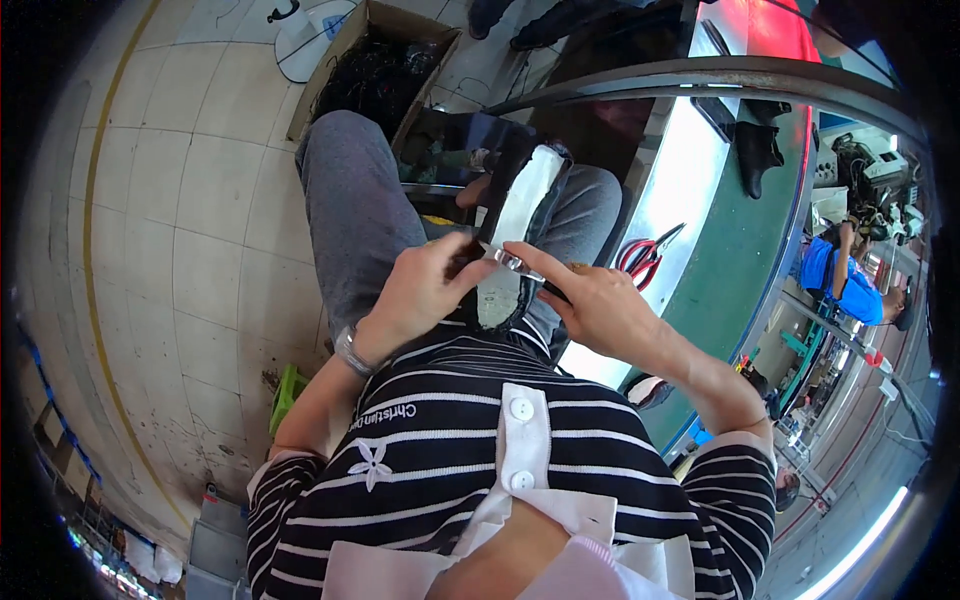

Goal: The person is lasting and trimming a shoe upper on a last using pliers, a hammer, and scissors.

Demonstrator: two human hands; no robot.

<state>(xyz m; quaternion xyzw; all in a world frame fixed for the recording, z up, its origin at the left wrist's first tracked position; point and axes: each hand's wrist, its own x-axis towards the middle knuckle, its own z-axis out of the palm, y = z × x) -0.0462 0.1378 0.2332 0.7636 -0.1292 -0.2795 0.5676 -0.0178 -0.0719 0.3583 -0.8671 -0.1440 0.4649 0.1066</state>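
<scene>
A black shoe upper with a long white sole-side surface [525, 208] lies bottom up across my lap, its length running away from me. Over its middle, my right hand [612, 312] is closed around a small tool with a silver metal head [510, 262] and a dark handle partly hidden in the palm. My left hand [420, 288] meets it from the other side, thumb and fingers pinched together close to the metal head. Whatever the left fingertips grip is hidden. The white surface near my belly looks greyer and rougher.
Red-handled pliers [642, 262] rest on the metal-edged bench to my right, which has a green top [735, 250]. Farther along it stands a black boot [757, 158]. A cardboard box [330, 75] of dark material sits on the floor ahead. A curved metal bar [690, 75] crosses above the bench.
</scene>
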